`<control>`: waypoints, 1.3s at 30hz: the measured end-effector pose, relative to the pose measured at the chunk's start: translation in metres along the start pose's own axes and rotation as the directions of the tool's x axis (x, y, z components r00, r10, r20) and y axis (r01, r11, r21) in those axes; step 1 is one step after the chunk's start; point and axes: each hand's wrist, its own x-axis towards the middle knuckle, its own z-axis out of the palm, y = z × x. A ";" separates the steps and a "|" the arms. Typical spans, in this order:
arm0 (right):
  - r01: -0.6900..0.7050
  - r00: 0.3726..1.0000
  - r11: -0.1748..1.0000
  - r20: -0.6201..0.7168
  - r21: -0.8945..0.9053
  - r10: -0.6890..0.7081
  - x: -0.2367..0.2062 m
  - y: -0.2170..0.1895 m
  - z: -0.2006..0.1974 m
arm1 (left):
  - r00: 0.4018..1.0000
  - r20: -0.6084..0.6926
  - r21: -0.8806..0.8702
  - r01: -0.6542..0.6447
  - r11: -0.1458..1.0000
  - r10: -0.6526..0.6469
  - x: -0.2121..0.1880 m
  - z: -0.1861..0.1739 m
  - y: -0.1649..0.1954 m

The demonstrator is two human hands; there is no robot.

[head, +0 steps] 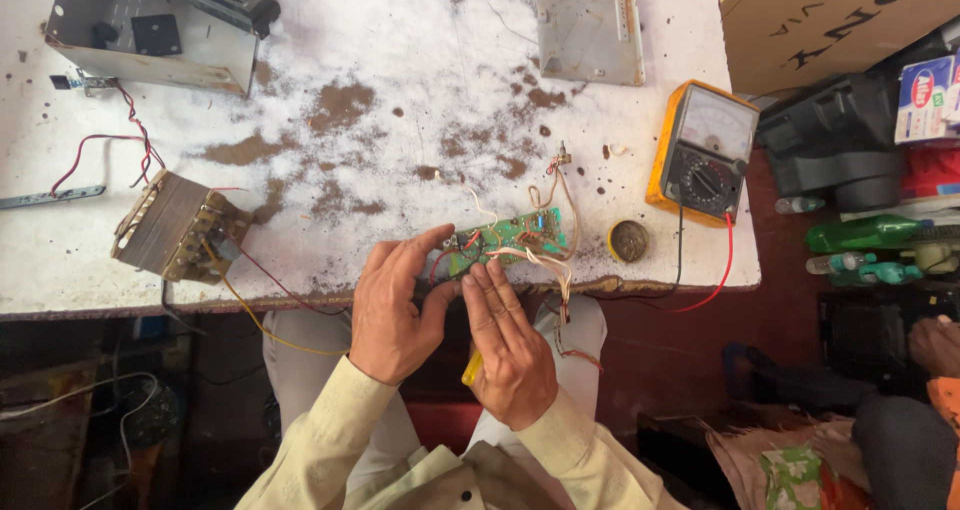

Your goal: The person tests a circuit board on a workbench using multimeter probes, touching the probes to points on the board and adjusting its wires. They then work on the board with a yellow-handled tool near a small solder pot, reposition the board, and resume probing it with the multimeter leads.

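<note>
A small green circuit board (512, 236) with red, white and brown wires lies at the near edge of a worn white table (420, 60). My left hand (396, 308) holds the board's left end, thumb on top. My right hand (510, 338) has its fingertips on the board's near edge and holds a yellow-handled tool (471, 368) under the palm. Wires trail from the board down over the table edge.
A transformer (180, 228) with red and yellow wires sits at left. A metal chassis (150, 25) and a metal plate (588, 25) lie at the back. A yellow analog multimeter (703, 152) and a round tin (628, 241) are at right. Another person's hand (935, 345) shows far right.
</note>
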 end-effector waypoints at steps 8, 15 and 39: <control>-0.073 0.994 0.932 -0.056 0.356 0.099 -0.012 0.009 -0.026 | 1.000 -0.021 0.020 0.012 1.000 -0.011 -0.013 0.008 0.006; -0.281 0.801 0.637 -0.189 0.718 0.567 -0.030 0.065 -0.062 | 0.998 -0.024 0.024 0.053 0.998 -0.053 -0.018 0.009 0.015; -0.500 0.755 0.630 -0.057 0.595 0.653 -0.004 0.068 -0.028 | 0.889 -0.099 0.108 -0.437 0.893 0.447 -0.022 0.026 -0.032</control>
